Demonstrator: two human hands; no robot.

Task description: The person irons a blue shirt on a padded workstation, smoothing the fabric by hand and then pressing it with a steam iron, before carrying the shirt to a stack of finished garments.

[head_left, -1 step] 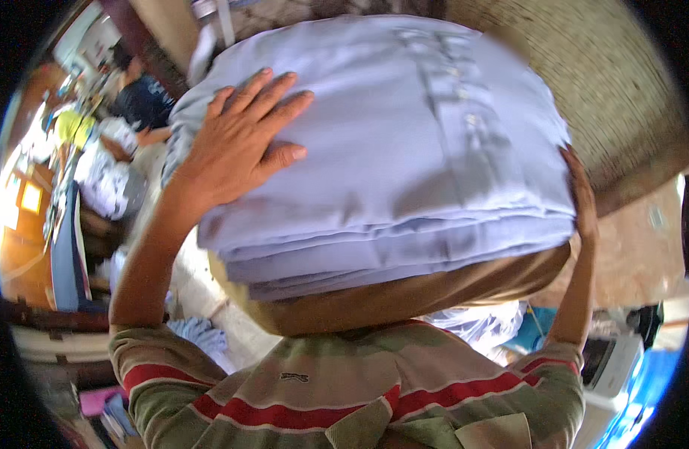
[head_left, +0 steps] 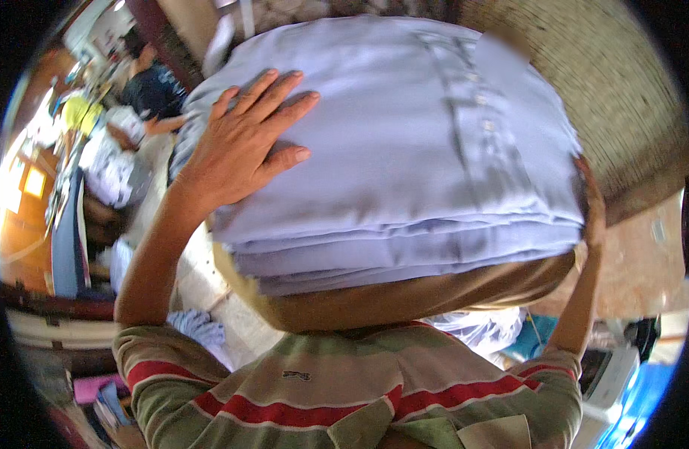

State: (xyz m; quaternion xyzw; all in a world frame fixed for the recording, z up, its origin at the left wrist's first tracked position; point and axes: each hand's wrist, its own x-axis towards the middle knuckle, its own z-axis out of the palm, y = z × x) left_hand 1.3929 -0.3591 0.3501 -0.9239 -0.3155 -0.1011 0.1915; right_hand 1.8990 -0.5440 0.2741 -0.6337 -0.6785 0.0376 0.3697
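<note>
Folded stack of pale lilac button-up shirts (head_left: 404, 150) carried.
Left hand (head_left: 243, 142) lies flat, fingers spread, on top; right hand (head_left: 591, 206) grips its far edge.

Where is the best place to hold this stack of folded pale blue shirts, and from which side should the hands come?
Probably from the two short sides, low down, with one palm flat on top. The stack of shirts lies on a brown board, so gripping the board's edge lifts all layers together. The right hand clasps the right edge; the left hand presses flat on top, which keeps the loose layers from sliding.
</note>
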